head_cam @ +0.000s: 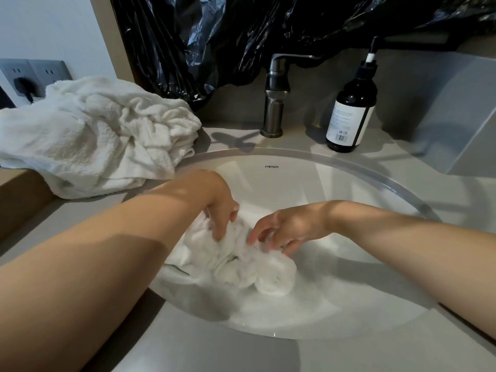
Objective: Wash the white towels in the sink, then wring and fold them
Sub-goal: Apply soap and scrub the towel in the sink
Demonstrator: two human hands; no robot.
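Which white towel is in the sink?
The bunched towel that the left hand and right hand touch, down in the sink. The other towels lie heaped on the counter, left of the faucet.

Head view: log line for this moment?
washing; left hand grips wet towel in sink; right hand touches it; towel pile on counter

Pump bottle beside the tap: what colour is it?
Dark, near-black pump bottle with a white label, seen in the head view.
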